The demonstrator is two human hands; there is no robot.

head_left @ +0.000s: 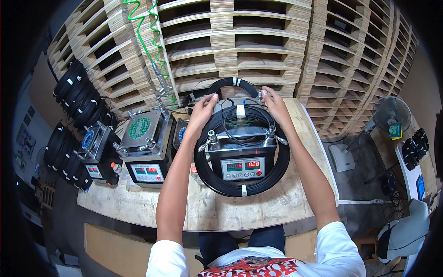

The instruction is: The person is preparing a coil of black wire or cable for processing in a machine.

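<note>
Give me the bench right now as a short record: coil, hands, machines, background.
coil: black, white ties, framing the rightmost machine's lit panel
left hand: at the coil's upper left, grip unclear
right hand: at its upper right, grip unclear
other machines: middle machine, far-left machine
surface: wooden bench
background: stacked pallets

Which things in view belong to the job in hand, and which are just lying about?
Probably in use:
central black cable coil
lit-display machine seen through it

Probably just lying about:
fan
wooden pallets
cable coils at far left
</note>
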